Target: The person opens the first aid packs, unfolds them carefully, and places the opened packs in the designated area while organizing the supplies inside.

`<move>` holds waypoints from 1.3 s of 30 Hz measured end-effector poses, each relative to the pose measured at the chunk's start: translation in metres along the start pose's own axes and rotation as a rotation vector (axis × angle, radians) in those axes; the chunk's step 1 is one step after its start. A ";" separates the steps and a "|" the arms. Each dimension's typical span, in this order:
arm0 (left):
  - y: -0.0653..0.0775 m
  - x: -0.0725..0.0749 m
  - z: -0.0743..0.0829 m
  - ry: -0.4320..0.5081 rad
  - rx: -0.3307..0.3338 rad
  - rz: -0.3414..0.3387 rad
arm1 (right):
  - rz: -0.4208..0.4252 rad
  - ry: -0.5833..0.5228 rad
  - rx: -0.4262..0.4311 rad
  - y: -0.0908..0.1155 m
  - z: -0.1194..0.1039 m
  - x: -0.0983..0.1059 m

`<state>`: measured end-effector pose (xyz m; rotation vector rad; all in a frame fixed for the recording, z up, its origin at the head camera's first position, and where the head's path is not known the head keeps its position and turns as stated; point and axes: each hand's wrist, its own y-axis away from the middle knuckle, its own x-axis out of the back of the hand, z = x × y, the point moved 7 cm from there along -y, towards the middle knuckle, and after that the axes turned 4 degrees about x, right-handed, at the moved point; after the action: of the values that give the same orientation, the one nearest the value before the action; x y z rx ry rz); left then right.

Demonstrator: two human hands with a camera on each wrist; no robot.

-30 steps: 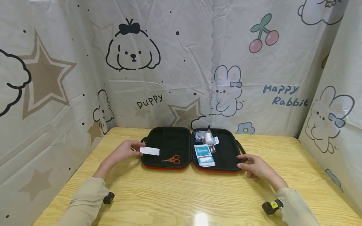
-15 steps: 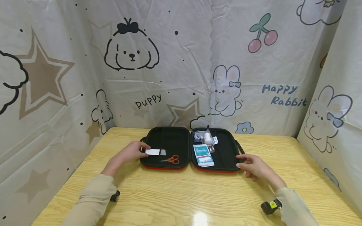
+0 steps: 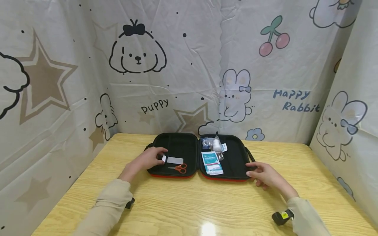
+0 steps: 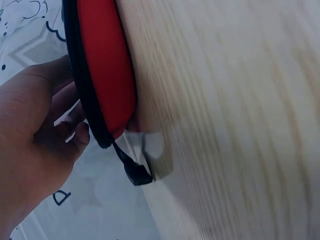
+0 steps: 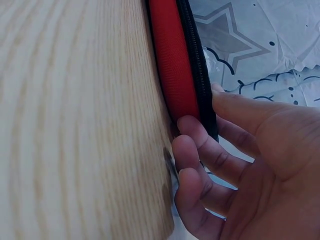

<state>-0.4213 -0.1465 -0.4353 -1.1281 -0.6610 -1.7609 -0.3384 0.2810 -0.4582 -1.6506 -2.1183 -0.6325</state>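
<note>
A black-lined case (image 3: 184, 144) with a red outer shell (image 4: 107, 60) lies spread flat on the table. My left hand (image 3: 149, 158) reaches over its left half and holds the near end of a flat white strip (image 3: 175, 160). A narrow dark band crosses the strip, and the part beyond looks greyer. In the left wrist view the case wall hides the strip and some fingertips. Just below the strip lie orange-handled scissors (image 3: 182, 168). My right hand (image 3: 265, 173) grips the case's right edge; in the right wrist view the thumb is at the zipper rim (image 5: 200, 75), fingers against the red side.
In the case's right half lie a teal-and-white packet (image 3: 212, 163) and clear bags with a white roll (image 3: 216, 145). A black strap (image 3: 249, 154) hangs at the right side. The wooden table (image 3: 189, 203) meets printed cloth (image 3: 189, 65) behind and at both sides.
My left hand has moved right with the white strip, which has slid past the dark band further into the left half. The right hand has stayed on the case edge.
</note>
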 end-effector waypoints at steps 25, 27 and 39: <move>0.000 -0.006 0.010 0.022 -0.025 0.022 | 0.003 0.010 -0.019 0.000 0.002 0.001; -0.001 -0.008 0.012 0.022 -0.034 0.019 | 0.000 0.009 -0.014 0.000 0.002 0.001; -0.006 0.006 0.017 -0.016 -0.051 0.059 | -0.004 0.000 0.003 0.000 0.001 0.001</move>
<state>-0.4208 -0.1322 -0.4221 -1.1856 -0.5893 -1.7288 -0.3389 0.2825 -0.4585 -1.6447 -2.1218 -0.6302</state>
